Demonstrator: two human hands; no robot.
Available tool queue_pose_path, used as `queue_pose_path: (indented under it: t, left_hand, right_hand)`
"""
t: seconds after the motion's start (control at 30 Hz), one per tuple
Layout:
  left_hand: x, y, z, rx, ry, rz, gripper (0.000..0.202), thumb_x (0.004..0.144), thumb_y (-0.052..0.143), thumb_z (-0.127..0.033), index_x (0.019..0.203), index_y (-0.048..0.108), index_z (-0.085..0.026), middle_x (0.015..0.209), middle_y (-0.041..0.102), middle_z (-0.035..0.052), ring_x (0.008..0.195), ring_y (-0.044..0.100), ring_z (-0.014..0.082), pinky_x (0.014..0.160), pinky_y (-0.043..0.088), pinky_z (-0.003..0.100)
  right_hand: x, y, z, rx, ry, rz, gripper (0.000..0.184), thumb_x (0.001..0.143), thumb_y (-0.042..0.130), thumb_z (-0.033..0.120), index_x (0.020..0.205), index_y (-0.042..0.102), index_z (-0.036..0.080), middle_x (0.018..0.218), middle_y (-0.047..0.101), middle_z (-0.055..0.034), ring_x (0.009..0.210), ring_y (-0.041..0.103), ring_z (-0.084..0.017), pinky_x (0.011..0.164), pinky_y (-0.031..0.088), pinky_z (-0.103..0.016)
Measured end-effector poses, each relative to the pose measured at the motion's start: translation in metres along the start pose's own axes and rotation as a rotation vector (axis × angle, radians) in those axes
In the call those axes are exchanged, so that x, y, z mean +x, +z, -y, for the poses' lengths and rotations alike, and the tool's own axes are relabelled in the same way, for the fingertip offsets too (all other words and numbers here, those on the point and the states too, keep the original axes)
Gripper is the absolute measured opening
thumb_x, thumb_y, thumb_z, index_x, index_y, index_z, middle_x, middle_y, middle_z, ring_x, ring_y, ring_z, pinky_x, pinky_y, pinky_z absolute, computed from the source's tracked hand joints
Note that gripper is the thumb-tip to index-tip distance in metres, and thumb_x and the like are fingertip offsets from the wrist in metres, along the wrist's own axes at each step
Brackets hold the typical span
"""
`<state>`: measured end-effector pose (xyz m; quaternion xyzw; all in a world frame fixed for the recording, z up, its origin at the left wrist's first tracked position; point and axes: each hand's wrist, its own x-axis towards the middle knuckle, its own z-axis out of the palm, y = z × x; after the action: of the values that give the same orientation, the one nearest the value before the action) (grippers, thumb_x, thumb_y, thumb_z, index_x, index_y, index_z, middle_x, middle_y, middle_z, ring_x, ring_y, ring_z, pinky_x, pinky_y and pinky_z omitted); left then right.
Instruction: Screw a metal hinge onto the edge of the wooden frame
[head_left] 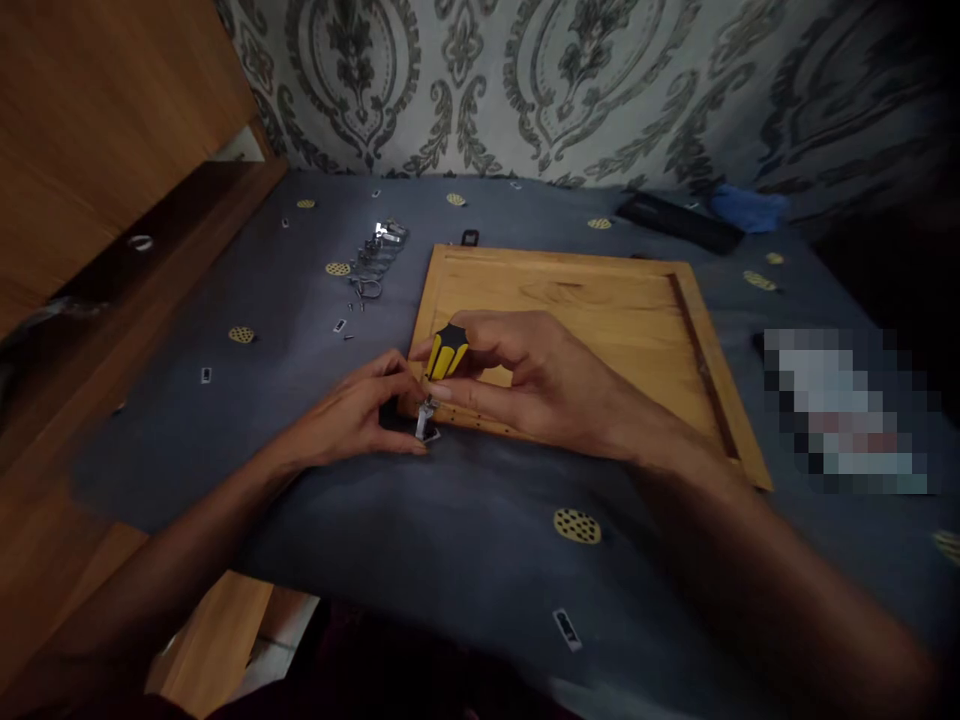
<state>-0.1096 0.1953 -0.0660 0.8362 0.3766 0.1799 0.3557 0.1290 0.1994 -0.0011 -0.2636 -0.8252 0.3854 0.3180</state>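
My right hand (525, 375) is closed round a screwdriver (449, 352) with a yellow and black handle. The screwdriver stands tilted, its lower end pointing down at a small shiny metal fitting (424, 420). That fitting sits at the near left corner of a framed wooden panel (570, 285), which lies flat on the cloth. My left hand (352, 415) grips the fitting from the left between thumb and fingers. Fingers partly hide the screwdriver's tip, so its exact contact with the fitting cannot be seen. Small dark holes run along the panel's near edge.
Several metal hardware pieces (379, 250) and loose screws lie left of the panel. Behind it is a small black object (469, 238). A long black case (679, 222) and a blue cloth (750, 207) lie at the back right. Wooden furniture (112, 130) borders the left.
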Motion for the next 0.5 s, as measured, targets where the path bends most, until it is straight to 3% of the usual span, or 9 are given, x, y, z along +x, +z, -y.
queue_pose_path:
  t: [0.07,0.17,0.3,0.4,0.5]
  left_hand:
    - [0.000,0.000,0.001,0.012,-0.004,-0.005,0.044,0.080,0.083,-0.053,0.109,0.072,-0.022,0.119,0.060,0.0056,0.109,0.059,0.0255,0.095,0.053,0.039]
    - [-0.001,0.001,0.000,0.019,-0.017,-0.002,0.047,0.081,0.082,-0.056,0.113,0.071,-0.024,0.117,0.059,0.0050,0.106,0.058,0.0248,0.092,0.052,0.037]
    - [0.000,-0.001,-0.003,0.011,-0.026,0.005,0.045,0.081,0.081,-0.058,0.101,0.070,-0.020,0.107,0.056,0.0035,0.098,0.057,0.0213,0.086,0.050,0.033]
    - [0.000,-0.002,-0.004,-0.003,-0.026,0.010,0.045,0.082,0.081,-0.059,0.103,0.069,-0.020,0.106,0.055,0.0027,0.095,0.057,0.0196,0.086,0.050,0.032]
    - [-0.002,-0.002,-0.001,0.024,-0.013,-0.011,0.048,0.082,0.080,-0.060,0.111,0.070,-0.023,0.107,0.056,0.0033,0.097,0.058,0.0204,0.083,0.050,0.032]
  right_hand:
    - [0.000,0.001,-0.002,0.017,0.008,-0.008,0.033,0.098,0.068,0.050,0.086,0.067,0.019,0.083,0.069,-0.0010,0.072,0.065,-0.014,0.064,0.052,-0.027]
    - [0.001,0.008,-0.003,-0.063,0.010,-0.159,0.038,0.091,0.076,0.052,0.075,0.063,0.020,0.070,0.065,0.0018,0.061,0.059,-0.012,0.054,0.047,-0.026]
    - [0.005,0.011,0.006,0.011,0.008,-0.516,0.036,0.086,0.080,0.054,0.077,0.064,0.023,0.067,0.064,0.0041,0.054,0.057,-0.011,0.049,0.048,-0.026]
    - [0.002,0.002,0.011,0.076,0.057,-0.765,0.039,0.080,0.085,0.056,0.075,0.063,0.023,0.062,0.061,0.0053,0.047,0.055,-0.010,0.045,0.047,-0.026]
    - [-0.018,-0.010,0.001,0.009,0.177,-0.698,0.046,0.076,0.086,0.060,0.070,0.060,0.023,0.056,0.059,0.0053,0.046,0.057,-0.011,0.042,0.046,-0.026]
